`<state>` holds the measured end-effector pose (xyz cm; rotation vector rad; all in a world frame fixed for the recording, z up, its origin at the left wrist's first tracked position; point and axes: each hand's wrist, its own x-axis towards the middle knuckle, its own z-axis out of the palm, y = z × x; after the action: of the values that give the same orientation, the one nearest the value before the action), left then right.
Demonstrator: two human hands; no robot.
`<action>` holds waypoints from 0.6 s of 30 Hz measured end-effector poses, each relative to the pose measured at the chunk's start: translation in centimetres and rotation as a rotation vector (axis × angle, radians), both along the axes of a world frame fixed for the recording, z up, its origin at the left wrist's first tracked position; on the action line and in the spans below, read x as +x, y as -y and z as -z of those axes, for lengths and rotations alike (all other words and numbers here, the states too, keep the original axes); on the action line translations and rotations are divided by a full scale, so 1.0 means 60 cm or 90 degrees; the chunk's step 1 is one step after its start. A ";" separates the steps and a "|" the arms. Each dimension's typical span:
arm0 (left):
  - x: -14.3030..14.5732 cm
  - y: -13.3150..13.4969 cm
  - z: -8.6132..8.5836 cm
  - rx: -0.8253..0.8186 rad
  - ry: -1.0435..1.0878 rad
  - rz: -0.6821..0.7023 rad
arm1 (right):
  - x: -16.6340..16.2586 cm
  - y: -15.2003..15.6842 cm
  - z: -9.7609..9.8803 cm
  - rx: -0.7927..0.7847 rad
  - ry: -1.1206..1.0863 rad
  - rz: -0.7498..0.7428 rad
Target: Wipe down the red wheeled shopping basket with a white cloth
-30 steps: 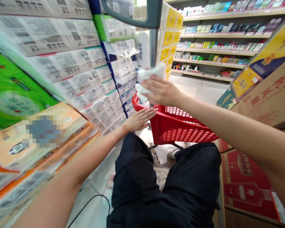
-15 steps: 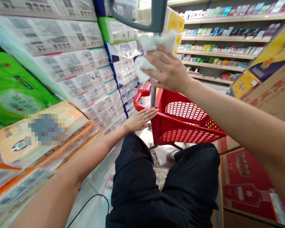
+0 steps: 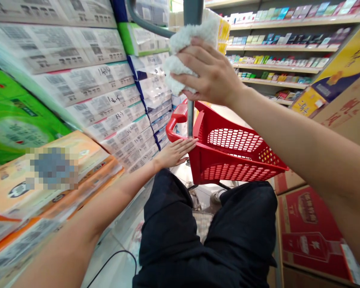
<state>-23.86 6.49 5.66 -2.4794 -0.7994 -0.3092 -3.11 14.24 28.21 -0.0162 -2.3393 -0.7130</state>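
A red shopping basket cart (image 3: 228, 154) with mesh sides stands in front of my knees. From it rises a metal pole (image 3: 190, 116) topped by a grey handle (image 3: 193, 12). My right hand (image 3: 211, 72) is closed on a fluffy white cloth (image 3: 195, 38) and presses it against the upper pole, just below the handle. The cloth hides that stretch of the pole. Lower down, my left hand (image 3: 175, 153) lies flat on the cart's red rim near the pole, fingers stretched out, holding nothing.
Wrapped paper packs (image 3: 108, 92) are stacked high on the left, beside green and orange packs (image 3: 48, 172). Cardboard boxes (image 3: 315, 232) stand close on the right. Behind are shelves (image 3: 282, 48) of small boxes. A black cable (image 3: 114, 256) lies on the floor.
My right hand has shifted slightly left with the cloth, which now sits higher against the handle's base. My left hand stays on the rim. The whole view has shifted a little.
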 end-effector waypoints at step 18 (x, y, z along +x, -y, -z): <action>0.002 -0.003 0.006 0.010 0.008 -0.004 | -0.002 0.007 0.013 0.003 0.001 0.038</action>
<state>-23.76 6.65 5.27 -2.4629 -0.8068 -0.3283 -3.24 13.84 27.45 -0.0834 -2.3464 -0.7477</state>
